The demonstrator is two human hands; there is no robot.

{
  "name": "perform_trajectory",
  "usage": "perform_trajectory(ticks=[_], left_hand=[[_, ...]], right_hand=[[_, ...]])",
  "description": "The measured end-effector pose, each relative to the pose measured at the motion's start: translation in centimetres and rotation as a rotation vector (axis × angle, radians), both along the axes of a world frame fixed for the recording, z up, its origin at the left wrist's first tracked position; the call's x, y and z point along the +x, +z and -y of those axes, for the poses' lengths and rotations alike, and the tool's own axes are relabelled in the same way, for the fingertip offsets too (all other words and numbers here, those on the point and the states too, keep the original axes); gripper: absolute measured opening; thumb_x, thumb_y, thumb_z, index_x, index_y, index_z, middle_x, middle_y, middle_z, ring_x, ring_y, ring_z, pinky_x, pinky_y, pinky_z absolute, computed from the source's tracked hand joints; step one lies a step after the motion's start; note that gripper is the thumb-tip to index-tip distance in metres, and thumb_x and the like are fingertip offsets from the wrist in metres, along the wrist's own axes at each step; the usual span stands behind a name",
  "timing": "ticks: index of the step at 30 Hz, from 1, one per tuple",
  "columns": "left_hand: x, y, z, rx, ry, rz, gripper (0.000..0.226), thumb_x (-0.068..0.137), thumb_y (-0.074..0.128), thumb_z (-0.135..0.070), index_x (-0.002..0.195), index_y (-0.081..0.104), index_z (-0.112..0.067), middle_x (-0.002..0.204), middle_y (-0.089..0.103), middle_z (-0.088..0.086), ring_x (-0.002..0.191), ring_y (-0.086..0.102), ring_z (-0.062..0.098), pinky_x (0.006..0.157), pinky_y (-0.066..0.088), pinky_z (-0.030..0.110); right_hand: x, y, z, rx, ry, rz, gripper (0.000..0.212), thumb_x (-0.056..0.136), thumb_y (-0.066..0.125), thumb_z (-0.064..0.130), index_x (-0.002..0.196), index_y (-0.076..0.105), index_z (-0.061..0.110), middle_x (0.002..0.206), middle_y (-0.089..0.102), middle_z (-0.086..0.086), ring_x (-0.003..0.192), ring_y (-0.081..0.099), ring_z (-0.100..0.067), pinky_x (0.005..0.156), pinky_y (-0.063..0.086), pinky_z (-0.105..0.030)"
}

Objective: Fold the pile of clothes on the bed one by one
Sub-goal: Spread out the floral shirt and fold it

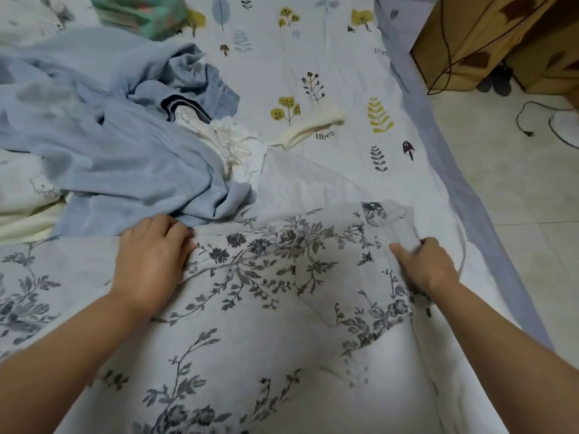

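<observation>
A pale grey garment with dark floral print [275, 277] lies spread across the near part of the bed. My left hand [150, 261] grips its far edge, fingers curled into the fabric. At the garment's right corner my right hand [423, 264] pinches a folded bit of cloth between thumb and fingers. Behind them sits the pile: a rumpled light blue garment [109, 145], a denim piece [203, 83], a white lacy item [235, 145] and a cream sock-like piece [313, 126].
The bed sheet [344, 73], printed with trees and mushrooms, stretches to the far end. A green patterned cloth [141, 14] lies at the top left. To the right are the tiled floor [517, 198], a wooden cabinet [485, 36] and black cables [526, 120].
</observation>
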State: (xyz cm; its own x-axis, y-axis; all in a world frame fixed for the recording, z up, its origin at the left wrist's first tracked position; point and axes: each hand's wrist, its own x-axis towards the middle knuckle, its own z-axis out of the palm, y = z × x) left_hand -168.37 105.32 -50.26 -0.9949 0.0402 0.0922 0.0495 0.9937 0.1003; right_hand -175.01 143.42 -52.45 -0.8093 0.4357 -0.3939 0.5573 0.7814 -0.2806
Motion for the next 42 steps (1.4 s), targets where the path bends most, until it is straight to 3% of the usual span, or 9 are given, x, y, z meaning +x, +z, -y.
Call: perform_trajectory(ticks=[6, 13, 19, 23, 26, 29, 33, 36, 42], left_hand=[[0.2, 0.3, -0.4, 0.008, -0.039, -0.083, 0.03, 0.089, 0.046, -0.021, 0.082, 0.061, 0.003, 0.073, 0.059, 0.022, 0.065, 0.057, 0.04, 0.058, 0.044, 0.045], [0.7, 1.9, -1.2, 0.112, -0.009, -0.024, 0.009, 0.083, 0.064, -0.006, 0.083, 0.057, 0.0, 0.074, 0.062, 0.023, 0.059, 0.06, 0.043, 0.05, 0.042, 0.037], [-0.7, 4.2, -3.2, 0.281, -0.137, 0.063, 0.012, 0.086, 0.063, -0.019, 0.077, 0.057, -0.014, 0.056, 0.055, 0.002, 0.059, 0.057, 0.031, 0.051, 0.028, 0.03], [-1.2, 2.4, -7.5, 0.312, -0.22, 0.216, 0.019, 0.09, 0.057, -0.032, 0.078, 0.053, -0.017, 0.061, 0.057, -0.002, 0.06, 0.051, 0.02, 0.053, 0.034, 0.033], [-0.3, 0.0, -9.7, 0.11, -0.167, 0.289, 0.026, 0.089, 0.056, -0.04, 0.092, 0.054, -0.014, 0.093, 0.061, 0.009, 0.087, 0.055, 0.03, 0.073, 0.041, 0.036], [1.4, -0.6, -9.7, -0.056, -0.155, 0.127, 0.039, 0.076, 0.071, -0.037, 0.094, 0.059, -0.005, 0.091, 0.056, 0.017, 0.084, 0.054, 0.035, 0.072, 0.041, 0.042], [4.1, -1.3, -9.1, -0.118, -0.185, 0.077, 0.035, 0.072, 0.075, -0.029, 0.09, 0.062, -0.003, 0.085, 0.059, 0.017, 0.076, 0.058, 0.036, 0.067, 0.043, 0.043], [4.0, -2.1, -8.4, -0.122, -0.117, 0.284, 0.026, 0.09, 0.053, -0.026, 0.112, 0.059, -0.013, 0.105, 0.063, 0.009, 0.095, 0.06, 0.032, 0.08, 0.042, 0.038], [1.2, -1.3, -6.9, 0.097, -0.062, 0.065, 0.022, 0.092, 0.049, -0.024, 0.087, 0.061, -0.007, 0.083, 0.064, 0.013, 0.073, 0.059, 0.037, 0.058, 0.045, 0.039]], right_hand=[[0.8, 0.2, -1.0, -0.148, 0.013, -0.096, 0.046, 0.087, 0.057, 0.048, 0.111, 0.06, 0.01, 0.108, 0.065, -0.014, 0.093, 0.058, -0.031, 0.073, 0.04, -0.031], [4.2, 4.6, -2.4, -0.019, 0.091, -0.259, 0.034, 0.089, 0.056, 0.042, 0.083, 0.047, 0.01, 0.089, 0.06, -0.016, 0.076, 0.048, -0.028, 0.062, 0.031, -0.032], [7.0, 10.3, -9.2, 0.139, 0.144, 0.077, 0.04, 0.083, 0.06, 0.05, 0.078, 0.054, 0.01, 0.099, 0.064, -0.023, 0.086, 0.056, -0.034, 0.066, 0.036, -0.034], [8.8, 8.8, -12.1, 0.153, -0.001, 0.139, 0.045, 0.086, 0.059, 0.048, 0.07, 0.052, 0.007, 0.073, 0.058, -0.013, 0.076, 0.056, -0.032, 0.064, 0.039, -0.036], [10.7, 5.4, -12.0, 0.218, -0.093, 0.052, 0.041, 0.089, 0.056, 0.043, 0.086, 0.049, 0.002, 0.088, 0.061, -0.025, 0.083, 0.057, -0.038, 0.07, 0.046, -0.041], [11.9, 3.2, -9.6, 0.355, -0.036, -0.089, 0.044, 0.087, 0.059, 0.03, 0.117, 0.045, 0.003, 0.113, 0.051, -0.03, 0.103, 0.049, -0.044, 0.085, 0.041, -0.049], [13.1, 1.1, -2.2, 0.332, 0.438, -0.273, 0.062, 0.079, 0.066, 0.028, 0.133, 0.042, 0.011, 0.134, 0.039, -0.022, 0.122, 0.039, -0.038, 0.1, 0.037, -0.051], [13.7, -1.0, 3.0, 0.206, 0.721, -0.204, 0.065, 0.093, 0.048, 0.034, 0.149, 0.018, 0.019, 0.156, 0.013, -0.015, 0.143, 0.009, -0.035, 0.115, 0.01, -0.049], [8.8, -1.7, 3.4, 0.248, 0.481, -0.394, 0.037, 0.096, 0.047, 0.03, 0.128, 0.053, 0.013, 0.127, 0.054, -0.011, 0.106, 0.049, -0.03, 0.081, 0.04, -0.04]])
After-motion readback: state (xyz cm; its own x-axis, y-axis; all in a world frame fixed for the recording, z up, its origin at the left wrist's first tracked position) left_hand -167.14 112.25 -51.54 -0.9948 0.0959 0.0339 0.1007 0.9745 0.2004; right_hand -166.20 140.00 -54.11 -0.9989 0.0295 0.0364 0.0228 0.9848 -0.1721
